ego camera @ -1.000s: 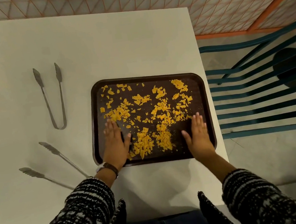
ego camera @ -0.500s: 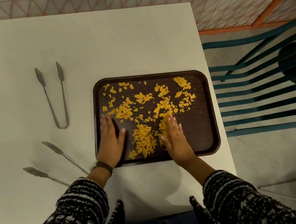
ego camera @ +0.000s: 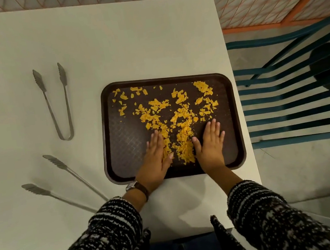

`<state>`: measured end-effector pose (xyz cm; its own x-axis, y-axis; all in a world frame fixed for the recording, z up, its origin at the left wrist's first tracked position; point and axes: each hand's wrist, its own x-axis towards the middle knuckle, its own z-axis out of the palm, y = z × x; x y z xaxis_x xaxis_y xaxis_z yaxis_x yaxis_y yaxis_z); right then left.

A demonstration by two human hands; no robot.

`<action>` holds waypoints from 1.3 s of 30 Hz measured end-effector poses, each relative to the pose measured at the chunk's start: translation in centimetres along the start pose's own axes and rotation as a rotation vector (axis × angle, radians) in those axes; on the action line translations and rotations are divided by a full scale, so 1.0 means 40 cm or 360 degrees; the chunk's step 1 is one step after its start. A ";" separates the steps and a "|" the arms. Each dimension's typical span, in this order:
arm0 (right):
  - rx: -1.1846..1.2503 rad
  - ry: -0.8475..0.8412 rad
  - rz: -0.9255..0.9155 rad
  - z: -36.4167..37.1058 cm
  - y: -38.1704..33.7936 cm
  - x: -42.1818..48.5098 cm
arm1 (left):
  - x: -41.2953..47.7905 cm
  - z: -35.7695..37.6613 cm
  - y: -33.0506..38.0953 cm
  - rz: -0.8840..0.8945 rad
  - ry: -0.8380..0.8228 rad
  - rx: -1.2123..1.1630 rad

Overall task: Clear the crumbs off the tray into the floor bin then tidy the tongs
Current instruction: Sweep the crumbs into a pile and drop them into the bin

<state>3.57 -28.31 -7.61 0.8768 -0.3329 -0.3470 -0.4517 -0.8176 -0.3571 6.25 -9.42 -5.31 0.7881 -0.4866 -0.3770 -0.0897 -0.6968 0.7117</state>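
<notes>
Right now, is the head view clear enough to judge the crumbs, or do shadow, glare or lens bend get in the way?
Head view: crumbs sharp and bright against the dark tray; no glare on it. Soft arm shadows fall on the table near its front edge only. Wide-angle bend bows the table edges. Both hands in focus.

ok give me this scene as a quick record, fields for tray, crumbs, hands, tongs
tray: dark brown, on the white table
crumbs: yellow, scattered on tray, densest between the hands
left hand: flat on tray, open, watch on wrist
right hand: flat on tray, open
tongs: two metal pairs left of tray, far pair, near pair, both untouched
</notes>
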 end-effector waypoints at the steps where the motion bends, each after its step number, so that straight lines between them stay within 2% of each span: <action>1: 0.0027 -0.0024 -0.0094 0.012 -0.021 -0.006 | -0.007 -0.006 -0.005 -0.0020 0.0041 -0.0032; 6: 0.0288 -0.0249 -0.0543 0.029 -0.079 -0.033 | 0.000 -0.078 -0.054 -0.0307 0.0346 -0.0075; 8: 0.0376 -0.0207 -0.0551 0.006 -0.067 -0.038 | 0.020 -0.116 -0.086 -0.0446 0.0484 0.0005; 10: 0.0383 -0.0070 -0.0415 -0.022 -0.031 -0.029 | 0.046 -0.144 -0.112 -0.0490 0.0547 0.0087; 13: 0.0291 0.0067 -0.0125 -0.055 0.044 0.005 | 0.081 -0.140 -0.121 -0.0502 0.0481 0.0239; 16: 0.0172 0.0073 0.0038 -0.058 0.080 0.031 | 0.093 -0.094 -0.098 -0.0467 0.0398 0.0403; 20: -0.0002 0.0090 0.0076 -0.016 0.029 0.036 | 0.066 -0.008 -0.039 -0.0108 0.0088 0.0311; 22: -0.0017 0.0074 -0.0007 0.011 -0.019 0.028 | 0.046 0.017 -0.024 0.0046 -0.0061 0.0233; 24: 0.0064 0.0013 -0.0192 0.037 -0.064 0.015 | 0.028 0.013 -0.023 0.0081 -0.0072 0.0120; 27: 0.0302 -0.0151 -0.0499 0.042 -0.104 -0.009 | 0.011 -0.034 -0.026 -0.0054 0.0094 -0.0036; 29: 0.0420 -0.0159 -0.0587 0.021 -0.102 -0.017 | 0.017 -0.081 -0.043 -0.0170 0.0272 -0.0078; 33: 0.0541 0.0011 -0.0325 -0.042 -0.035 0.010 | 0.070 -0.163 -0.092 -0.0392 0.0501 0.0032; 39: 0.0381 0.0142 -0.0075 -0.083 0.060 0.107 | 0.170 -0.172 -0.119 -0.0446 0.0441 0.0362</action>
<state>6.80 -33.27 -7.08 0.9042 -0.3456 -0.2511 -0.4267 -0.7024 -0.5697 16.24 -5.78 -7.20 0.9314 -0.1248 -0.3420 0.0434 -0.8946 0.4448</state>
